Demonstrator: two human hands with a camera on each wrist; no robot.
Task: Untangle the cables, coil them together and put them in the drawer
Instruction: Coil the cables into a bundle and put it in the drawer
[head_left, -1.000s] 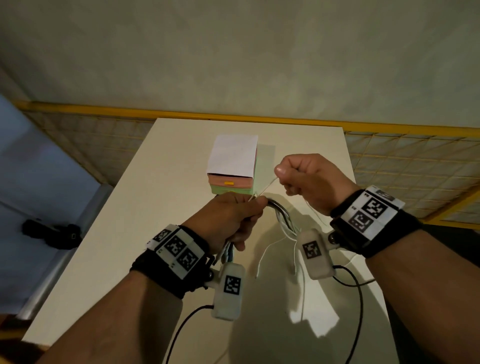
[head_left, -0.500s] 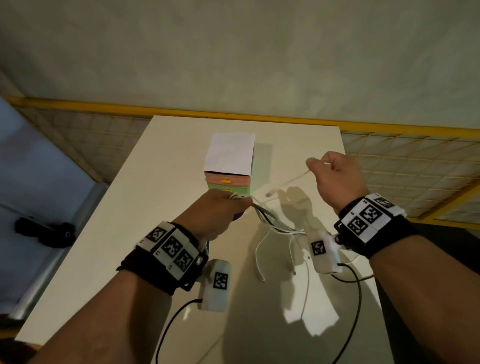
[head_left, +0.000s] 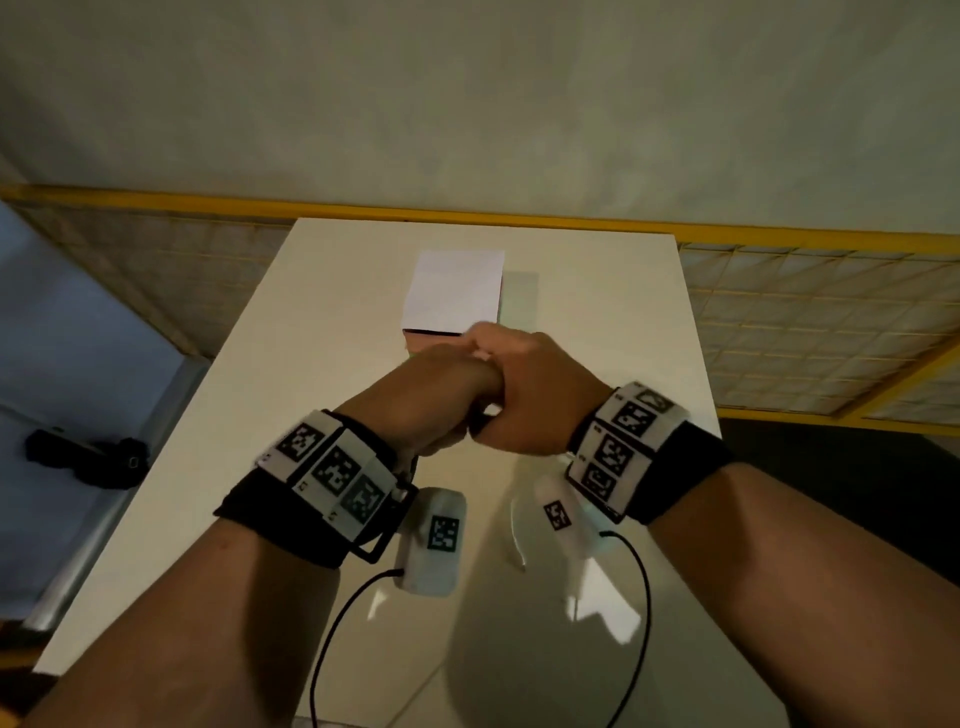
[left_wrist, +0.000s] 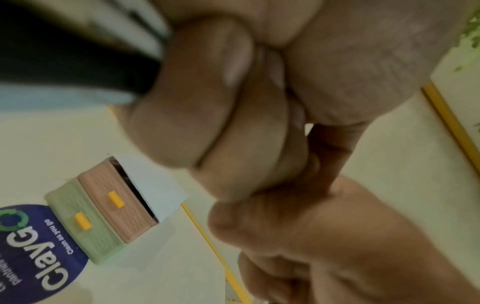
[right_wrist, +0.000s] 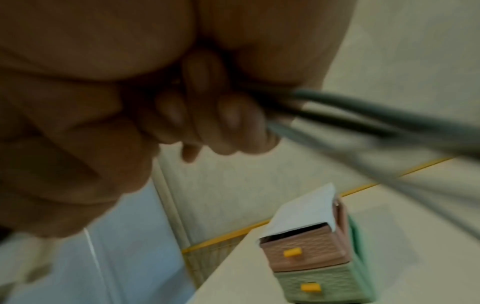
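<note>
My left hand and right hand are pressed together as fists above the white table, just in front of the small drawer unit. The left fingers curl round a bundle of dark and white cables. The right fingers grip the same cables, which run off to the right, blurred. A loose white cable end hangs below the hands. The drawer unit has a white top, a pink upper drawer and a green lower drawer, both with yellow handles.
A purple labelled object lies next to the drawer unit. A yellow-framed mesh fence runs behind and to the right of the table. A black object lies on the floor at the left.
My right hand, which had drawn a thin white cable out to the right, has come back to the left hand. Both fists now touch and hide the bundle in the head view.
</note>
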